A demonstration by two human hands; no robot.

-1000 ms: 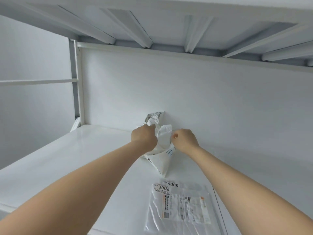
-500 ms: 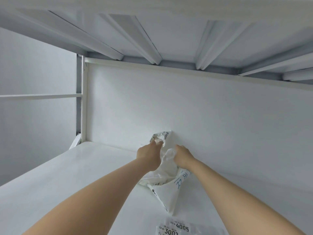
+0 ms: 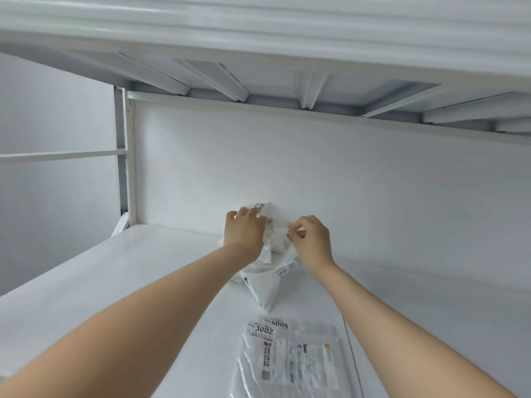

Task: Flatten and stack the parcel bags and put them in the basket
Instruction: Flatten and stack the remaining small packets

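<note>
A crumpled white parcel bag [image 3: 265, 285] with blue handwriting stands at the back of the white shelf, against the rear panel. My left hand [image 3: 244, 229] grips its upper left part, fingers curled over the top. My right hand [image 3: 311, 239] pinches a fold of its upper right part between thumb and fingers. Nearer to me, a flat stack of clear parcel bags [image 3: 290, 360] with labels reading 3002 and 4005 lies on the shelf. No basket is in view.
The white shelf surface [image 3: 115, 282] stretches left and right of the bags. A white rear panel [image 3: 344, 196] closes the back. The upper shelf with its ribs [image 3: 258, 81] hangs low overhead. A grey upright post [image 3: 122, 156] stands at the back left.
My hands have spread a little apart on the crumpled bag, the right one now pinching a fold. The view tilted down, so more of the flat stack shows.
</note>
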